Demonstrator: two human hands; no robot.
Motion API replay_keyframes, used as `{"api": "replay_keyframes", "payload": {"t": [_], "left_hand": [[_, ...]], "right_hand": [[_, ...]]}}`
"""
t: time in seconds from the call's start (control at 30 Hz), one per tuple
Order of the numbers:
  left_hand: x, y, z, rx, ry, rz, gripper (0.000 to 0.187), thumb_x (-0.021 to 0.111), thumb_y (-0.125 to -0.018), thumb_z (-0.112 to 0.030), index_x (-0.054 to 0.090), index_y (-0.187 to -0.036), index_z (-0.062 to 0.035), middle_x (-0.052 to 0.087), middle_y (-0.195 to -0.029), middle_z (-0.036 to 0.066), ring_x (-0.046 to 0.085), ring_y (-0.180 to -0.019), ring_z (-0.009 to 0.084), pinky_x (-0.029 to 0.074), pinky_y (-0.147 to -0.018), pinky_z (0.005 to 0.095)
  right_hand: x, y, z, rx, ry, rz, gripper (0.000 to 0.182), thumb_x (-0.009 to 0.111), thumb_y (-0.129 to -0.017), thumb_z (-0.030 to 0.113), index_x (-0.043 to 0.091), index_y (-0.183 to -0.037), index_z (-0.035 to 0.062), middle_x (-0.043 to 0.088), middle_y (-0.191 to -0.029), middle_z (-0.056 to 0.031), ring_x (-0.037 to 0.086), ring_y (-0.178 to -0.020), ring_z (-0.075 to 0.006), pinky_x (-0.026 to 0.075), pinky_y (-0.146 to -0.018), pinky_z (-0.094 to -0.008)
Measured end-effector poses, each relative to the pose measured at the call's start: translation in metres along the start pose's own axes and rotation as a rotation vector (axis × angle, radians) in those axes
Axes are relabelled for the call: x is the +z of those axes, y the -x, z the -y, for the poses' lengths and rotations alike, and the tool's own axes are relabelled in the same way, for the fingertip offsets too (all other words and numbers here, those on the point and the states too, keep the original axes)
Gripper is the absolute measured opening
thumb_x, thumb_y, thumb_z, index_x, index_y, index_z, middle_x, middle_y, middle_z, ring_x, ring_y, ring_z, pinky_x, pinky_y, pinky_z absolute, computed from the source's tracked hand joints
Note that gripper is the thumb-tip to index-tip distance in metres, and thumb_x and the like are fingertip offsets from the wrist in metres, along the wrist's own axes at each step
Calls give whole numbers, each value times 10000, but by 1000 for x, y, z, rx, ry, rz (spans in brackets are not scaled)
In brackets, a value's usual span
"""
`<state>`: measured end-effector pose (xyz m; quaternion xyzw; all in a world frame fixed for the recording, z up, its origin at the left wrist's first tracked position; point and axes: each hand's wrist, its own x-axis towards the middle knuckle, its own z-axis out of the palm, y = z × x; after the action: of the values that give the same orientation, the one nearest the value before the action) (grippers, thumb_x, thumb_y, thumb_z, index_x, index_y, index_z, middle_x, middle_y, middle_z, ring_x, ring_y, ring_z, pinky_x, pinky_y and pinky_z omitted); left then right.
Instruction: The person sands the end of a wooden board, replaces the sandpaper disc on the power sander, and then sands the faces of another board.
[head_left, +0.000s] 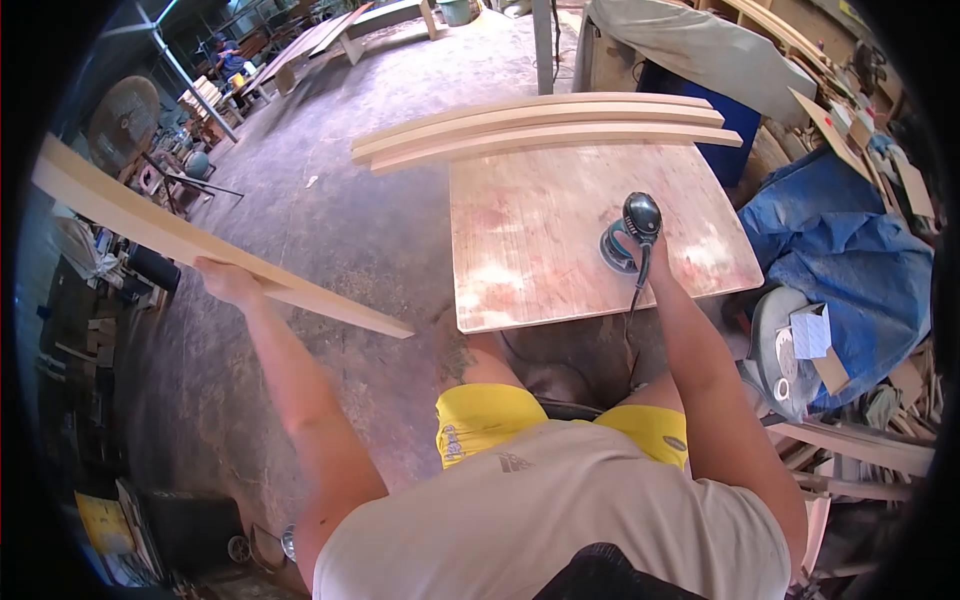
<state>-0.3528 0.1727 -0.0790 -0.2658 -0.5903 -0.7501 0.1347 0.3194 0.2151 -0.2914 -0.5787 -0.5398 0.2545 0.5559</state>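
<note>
Out to the left, my left hand (230,281) grips a long, pale wooden board (140,222) near its middle and holds it in the air beside the work table. My right hand (645,255) is closed around an electric sander (641,216) with a black top and a teal body. The sander rests on the right part of the wooden tabletop (540,240), its cord hanging over the front edge by my knee. Several similar wooden boards (550,122) lie side by side across the table's far edge, their left ends sticking out past it.
A blue tarp (840,265) covers things to the right, with a round grey lid (780,345) bearing paper and sanding discs in front. Wood scraps (905,390) pile at far right. A metal post (543,50) stands behind the table. Another person (229,58) sits far back left.
</note>
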Motion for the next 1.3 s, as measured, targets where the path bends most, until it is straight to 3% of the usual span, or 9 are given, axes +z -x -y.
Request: {"api": "replay_keyframes", "payload": {"t": [0.1, 0.17, 0.37, 0.47, 0.53, 0.73, 0.87, 1.0, 1.3], "left_hand": [[-4, -17, -24, 128, 130, 74, 688, 352, -1091, -474, 653, -986, 136, 674, -869, 275, 660, -818, 395, 499, -746, 476], [-6, -23, -6, 401, -223, 244, 665, 335, -1099, -446, 643, -933, 120, 647, -795, 277, 639, -747, 375, 470, -677, 480], [8, 47, -19, 453, -236, 695, 673, 510, -996, -575, 673, -937, 75, 633, -706, 244, 646, -672, 363, 460, -620, 477], [6, 87, -30, 438, -214, 814, 672, 518, -998, -578, 678, -994, 76, 632, -719, 231, 636, -701, 295, 457, -638, 460], [4, 95, -16, 452, -325, 905, 718, 585, -923, -652, 679, -939, 60, 590, -592, 185, 607, -552, 307, 443, -549, 450], [0, 98, -25, 510, -505, 1199, 790, 590, -859, -753, 680, -911, 30, 557, -551, 148, 590, -528, 278, 431, -531, 441], [12, 94, -6, 522, -422, 1204, 824, 587, -839, -782, 676, -911, 34, 557, -552, 148, 593, -529, 265, 427, -529, 436], [18, 89, -11, 518, -338, 1212, 869, 561, -826, -819, 689, -938, 33, 559, -549, 142, 595, -532, 230, 422, -519, 428], [26, 103, -44, 585, -246, 1176, 909, 491, -798, -894, 676, -814, -4, 508, -501, 90, 543, -479, 209, 385, -476, 395]], "right_hand": [[1, -10, -7, 3, 64, 44, 542, 887, -782, 292, 617, -1189, 54, 697, -1097, -69, 635, -1026, -183, 519, -918, -366], [2, -11, -3, -19, 9, 52, 542, 888, -784, 283, 614, -1193, 56, 695, -1095, -62, 632, -1024, -175, 520, -916, -360], [-8, -11, 16, 43, -260, 215, 542, 863, -762, 35, 591, -1227, 84, 672, -1087, -36, 625, -951, -151, 562, -864, -330], [-14, -15, 24, 314, -632, 243, 477, 791, -803, -32, 614, -1227, 96, 668, -1111, -28, 644, -992, -143, 597, -870, -311], [-23, -5, 35, 129, -246, 244, 499, 774, -814, -52, 606, -1250, 124, 662, -1134, -21, 640, -1030, -147, 606, -853, -308], [-28, -11, 21, 328, -630, 314, 708, 943, -701, 148, 590, -1314, 121, 670, -1226, -48, 595, -1150, -188, 514, -996, -377], [-36, 4, 48, 80, -349, 317, 563, 806, -779, -55, 603, -1263, 149, 648, -1150, -6, 620, -1080, -148, 575, -874, -313], [-34, 4, 47, 296, -461, 279, 560, 799, -780, -58, 601, -1257, 157, 649, -1151, -6, 629, -1098, -153, 577, -869, -310], [-37, 5, 49, 228, -401, 307, 573, 803, -781, -49, 589, -1270, 159, 647, -1151, -2, 626, -1102, -174, 560, -928, -379]]}}
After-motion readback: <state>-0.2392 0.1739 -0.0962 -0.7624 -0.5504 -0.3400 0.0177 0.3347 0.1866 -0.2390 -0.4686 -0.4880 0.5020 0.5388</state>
